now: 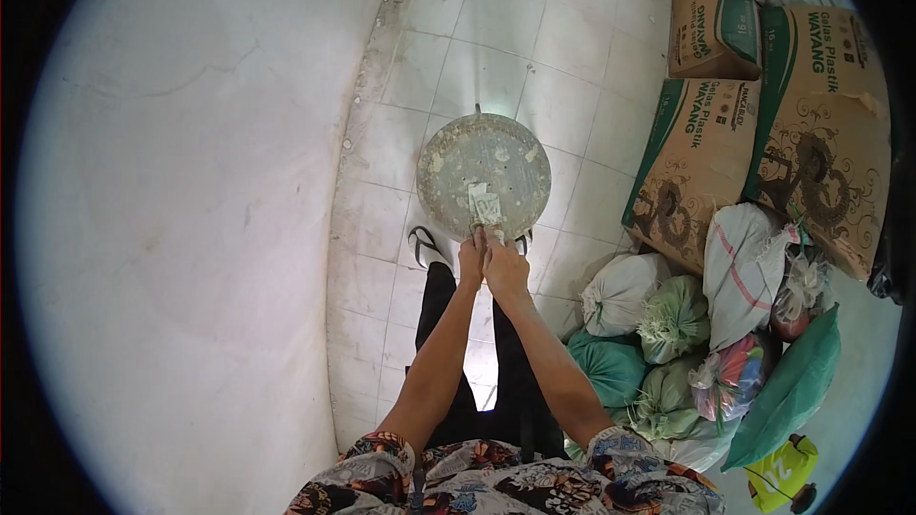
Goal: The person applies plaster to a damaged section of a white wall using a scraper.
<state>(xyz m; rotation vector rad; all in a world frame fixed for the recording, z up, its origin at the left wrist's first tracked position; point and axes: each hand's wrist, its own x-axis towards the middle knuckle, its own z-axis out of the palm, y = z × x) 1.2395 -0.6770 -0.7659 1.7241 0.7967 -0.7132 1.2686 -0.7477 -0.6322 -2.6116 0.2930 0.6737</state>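
My two hands meet in front of my body, above the near edge of a round grey stool top (pixel 444 167) blotched with dried pale material. My left hand (pixel 471 257) is closed, and beside it, touching, my right hand (pixel 507 267) is closed too. From between them point what look like two overlapping putty knives (pixel 486 208), their flat blades smeared white. The handles are hidden in my fingers. Which hand grips which blade is hard to make out.
A white wall (pixel 191 210) rises on the left above a dusty tiled floor (pixel 372 219). At right stand printed cardboard boxes (pixel 695 162). Nearer are several tied sacks (pixel 625 294) and a green sack (pixel 792 391). A person in a yellow top (pixel 780 472) is at lower right.
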